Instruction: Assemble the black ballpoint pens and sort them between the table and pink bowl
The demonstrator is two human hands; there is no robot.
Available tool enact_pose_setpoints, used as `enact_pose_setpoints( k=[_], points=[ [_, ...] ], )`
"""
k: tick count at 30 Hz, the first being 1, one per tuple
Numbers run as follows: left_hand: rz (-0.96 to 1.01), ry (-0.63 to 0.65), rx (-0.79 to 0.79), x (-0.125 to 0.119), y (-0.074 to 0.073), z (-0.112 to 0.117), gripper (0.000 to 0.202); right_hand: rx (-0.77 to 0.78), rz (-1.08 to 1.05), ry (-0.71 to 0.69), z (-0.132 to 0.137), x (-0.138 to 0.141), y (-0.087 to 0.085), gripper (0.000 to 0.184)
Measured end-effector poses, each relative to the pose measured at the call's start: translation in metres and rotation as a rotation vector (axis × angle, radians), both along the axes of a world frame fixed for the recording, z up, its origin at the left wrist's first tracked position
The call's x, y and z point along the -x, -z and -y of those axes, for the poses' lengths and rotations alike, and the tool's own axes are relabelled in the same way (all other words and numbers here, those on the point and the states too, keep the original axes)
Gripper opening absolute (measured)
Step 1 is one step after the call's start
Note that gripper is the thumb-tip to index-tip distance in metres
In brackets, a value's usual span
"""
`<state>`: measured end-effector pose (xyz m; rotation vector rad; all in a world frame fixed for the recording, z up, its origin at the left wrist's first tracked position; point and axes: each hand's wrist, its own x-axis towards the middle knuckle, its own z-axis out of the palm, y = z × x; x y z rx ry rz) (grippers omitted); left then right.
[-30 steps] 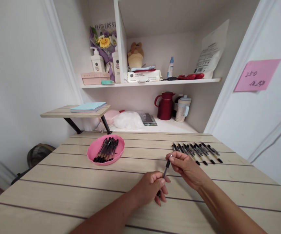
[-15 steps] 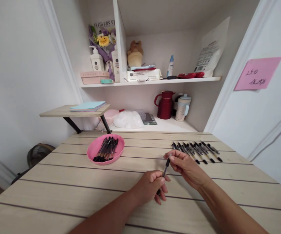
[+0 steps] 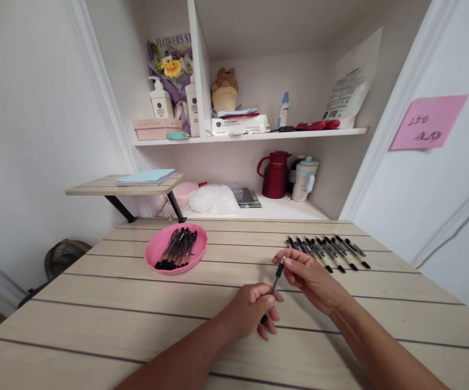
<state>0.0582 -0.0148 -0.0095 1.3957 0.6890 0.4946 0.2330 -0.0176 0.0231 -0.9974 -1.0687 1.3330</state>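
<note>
Below and right of the frame's centre, I am gripping a pen point(image 3: 279, 272) in my left hand point(image 3: 254, 309) while my right hand point(image 3: 310, 276) is pinching its tip. Black pens point(image 3: 180, 249) are lying in a pink bowl point(image 3: 157, 244) at centre left, and a row of pens point(image 3: 332, 250) is resting on the desk point(image 3: 137, 295) at right.

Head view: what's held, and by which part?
A pen. The left hand grips its barrel; the right hand has fingers at its tip, pinching or just touching, can't tell.
</note>
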Motion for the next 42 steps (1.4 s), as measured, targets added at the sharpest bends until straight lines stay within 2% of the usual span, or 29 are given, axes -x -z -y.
enact_pose_setpoints(
  k=[3,8,15,20,22,24,26,28,30,32,34,37,42],
  points=[
    [-0.007,0.000,0.004,0.000,-0.002,0.001,0.029,0.011,-0.007,-0.016,0.000,-0.001,0.000,0.030],
    [0.002,-0.002,0.011,0.000,-0.001,0.000,0.029,0.028,0.014,0.053,0.000,0.001,0.000,0.023],
    [0.002,-0.012,0.025,-0.001,0.001,0.000,0.030,0.011,-0.018,0.022,0.000,0.000,0.003,0.025],
    [0.011,-0.012,0.028,-0.001,0.002,-0.001,0.028,0.011,0.081,0.049,-0.003,-0.004,0.002,0.029],
    [0.020,-0.021,0.027,-0.001,0.002,-0.001,0.029,-0.017,0.185,0.124,-0.008,-0.015,-0.003,0.031],
    [0.030,-0.032,0.035,-0.001,0.001,-0.002,0.029,-0.035,0.334,0.317,-0.015,-0.034,-0.009,0.032],
    [0.042,-0.043,0.052,-0.001,0.001,-0.002,0.029,-0.015,0.554,0.527,-0.025,-0.054,-0.014,0.030],
    [0.053,-0.052,0.068,-0.001,0.002,-0.003,0.029,-0.005,0.842,0.585,-0.035,-0.069,-0.016,0.027],
    [0.060,-0.059,0.076,-0.001,0.002,-0.003,0.030,-0.011,1.155,0.547,-0.045,-0.073,-0.016,0.025],
    [0.067,-0.059,0.079,-0.001,0.002,-0.003,0.031,-0.002,1.432,0.477,-0.054,-0.066,-0.013,0.024],
    [0.071,-0.055,0.079,-0.001,0.003,-0.003,0.034,0.030,1.605,0.424,-0.063,-0.052,-0.006,0.024],
    [0.069,-0.053,0.079,-0.001,0.004,-0.004,0.036,0.054,1.679,0.399,-0.072,-0.030,0.006,0.022],
    [0.071,-0.054,0.095,-0.001,0.006,-0.006,0.033,0.023,1.651,0.354,-0.070,-0.008,0.020,0.025]
  ],
)
